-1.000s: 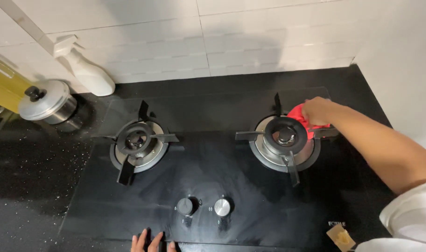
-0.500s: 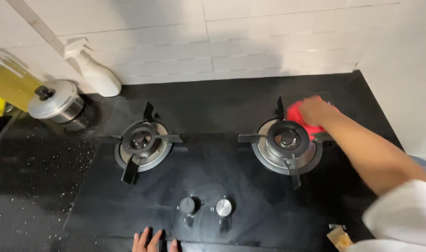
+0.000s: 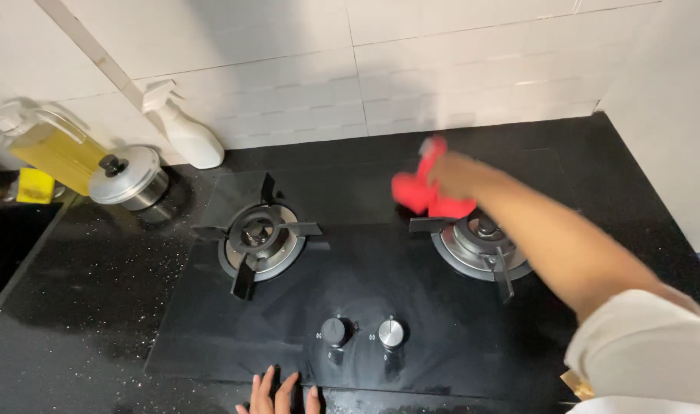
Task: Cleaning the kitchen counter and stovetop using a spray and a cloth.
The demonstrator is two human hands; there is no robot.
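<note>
I'm seeing the right hand (image 3: 456, 175) reaching out over the hob (image 3: 365, 284), fingers clenching a red cloth (image 3: 419, 192). Cloth is sitting on the glass just behind and left of the right burner (image 3: 480, 244), touching its rear-left edge. It's blurred, so I can't tell the exact fold. Forearm is crossing over the right burner's right side, white sleeve (image 3: 649, 345) at the hob's front right corner.

Left hand (image 3: 277, 395) is resting at the hob's front edge, only fingertips showing, fingers released and flat, grasping nothing. It's sitting just in front and left of the two knobs (image 3: 362, 332).

Left burner (image 3: 259, 239) is lying well apart from the cloth, nothing on it.

Behind the hob's left corner, against the tiled wall: a white spray bottle (image 3: 185, 130). Left of that, a small steel pot (image 3: 127, 178) with lid on, standing on the black table (image 3: 66, 307). Further left, a pump bottle of yellow liquid (image 3: 54, 149) and a yellow sponge (image 3: 35, 185) beside it.
</note>
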